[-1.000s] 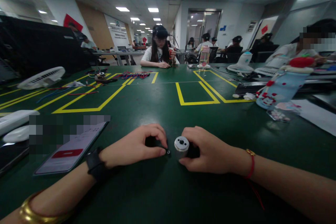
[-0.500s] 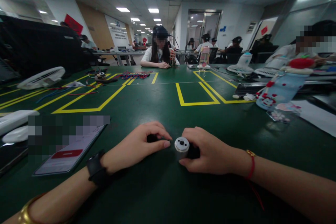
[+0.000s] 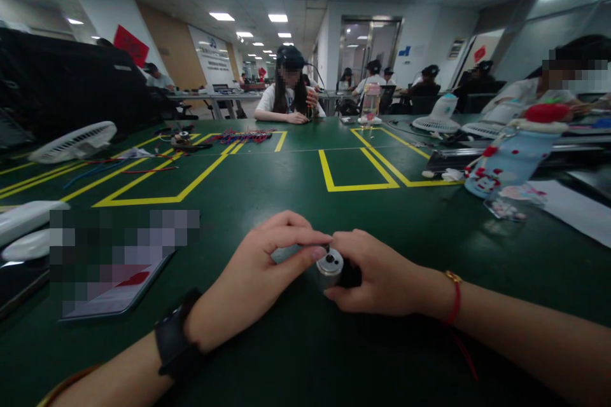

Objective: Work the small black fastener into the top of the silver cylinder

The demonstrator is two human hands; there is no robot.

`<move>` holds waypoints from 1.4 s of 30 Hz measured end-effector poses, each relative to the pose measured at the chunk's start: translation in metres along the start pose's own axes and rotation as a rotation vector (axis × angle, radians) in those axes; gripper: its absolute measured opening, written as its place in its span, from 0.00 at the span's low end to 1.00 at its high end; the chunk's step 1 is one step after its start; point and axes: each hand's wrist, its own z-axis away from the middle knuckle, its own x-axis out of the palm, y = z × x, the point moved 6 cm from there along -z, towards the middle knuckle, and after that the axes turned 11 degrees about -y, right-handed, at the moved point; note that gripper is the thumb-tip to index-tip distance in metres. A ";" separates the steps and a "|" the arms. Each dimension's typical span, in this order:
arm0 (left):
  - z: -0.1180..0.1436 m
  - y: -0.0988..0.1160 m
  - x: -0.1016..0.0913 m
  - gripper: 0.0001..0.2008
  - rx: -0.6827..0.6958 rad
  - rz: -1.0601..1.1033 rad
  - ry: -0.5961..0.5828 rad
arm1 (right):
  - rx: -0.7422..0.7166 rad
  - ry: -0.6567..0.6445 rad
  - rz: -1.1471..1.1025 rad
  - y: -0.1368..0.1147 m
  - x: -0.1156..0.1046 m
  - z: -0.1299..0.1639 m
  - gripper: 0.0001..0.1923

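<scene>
I clamp my right hand round the silver cylinder on the green table, steadying it; my left hand pinches a small dark part just above its face.

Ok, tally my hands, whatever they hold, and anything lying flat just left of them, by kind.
Hands: 2 (left hand, right hand)
Silver cylinder: 1, in the right grip
Small dark part: 1, pinched by the left fingertips
Phone: 1
Total: 5
</scene>
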 end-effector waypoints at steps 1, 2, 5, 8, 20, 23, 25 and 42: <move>0.000 0.001 0.001 0.09 0.001 -0.003 -0.002 | 0.000 -0.002 -0.003 0.000 0.000 0.000 0.12; -0.001 0.001 0.001 0.09 0.000 -0.005 -0.004 | -0.001 -0.006 -0.007 0.000 0.000 0.000 0.12; -0.002 0.003 0.002 0.09 -0.002 -0.004 -0.013 | -0.006 -0.015 -0.018 0.001 0.001 -0.001 0.13; -0.003 0.004 0.003 0.09 -0.004 -0.008 -0.026 | -0.011 -0.008 -0.015 0.000 0.001 -0.001 0.12; -0.002 -0.002 -0.002 0.10 -0.042 0.021 -0.016 | -0.028 0.003 -0.023 -0.003 -0.001 0.000 0.12; -0.004 -0.015 -0.008 0.11 -0.129 0.052 0.027 | -0.010 0.025 -0.003 -0.004 -0.003 0.000 0.12; -0.003 -0.032 -0.013 0.12 -0.235 0.103 0.062 | 0.012 0.018 0.020 -0.003 -0.003 0.000 0.12; 0.002 -0.068 -0.018 0.14 -0.391 0.418 0.170 | 0.030 -0.020 0.009 -0.003 -0.003 0.000 0.12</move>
